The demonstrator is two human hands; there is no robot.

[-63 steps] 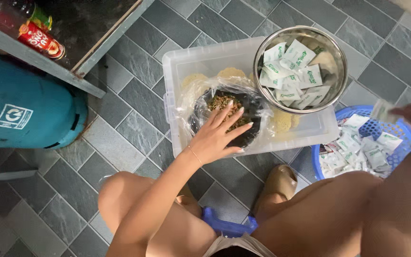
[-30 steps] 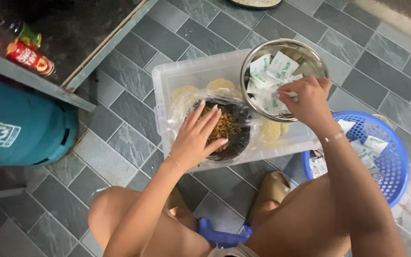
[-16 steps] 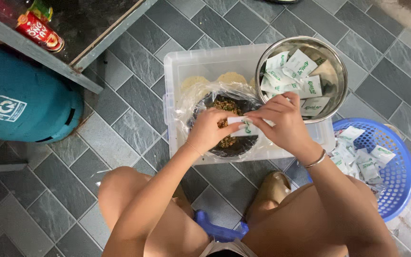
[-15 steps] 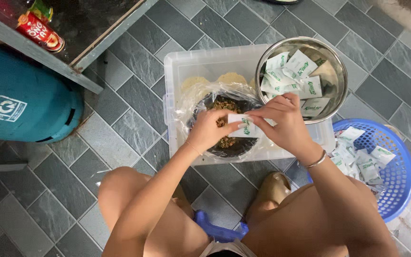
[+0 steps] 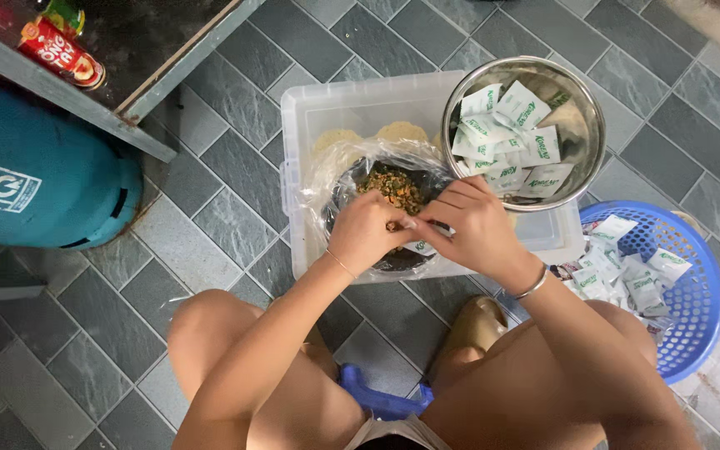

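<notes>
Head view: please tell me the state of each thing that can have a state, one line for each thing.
Left hand: closed on the small sachet, over the lined bowl.
Right hand: pinching the same small sachet.
Steel bowl: partly filled with white and green sachets.
Lined bowl: open, holding dried mix.
Clear tub: lid off.
Blue basket: holding loose sachets.
Red can: lying on its side.

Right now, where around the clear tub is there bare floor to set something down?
Bare tile lies left of the clear tub, between it and the teal cylinder, and behind the steel bowl. It is crowded on the right by the blue basket of sachets, and over the tub, where the left hand and right hand meet.
</notes>
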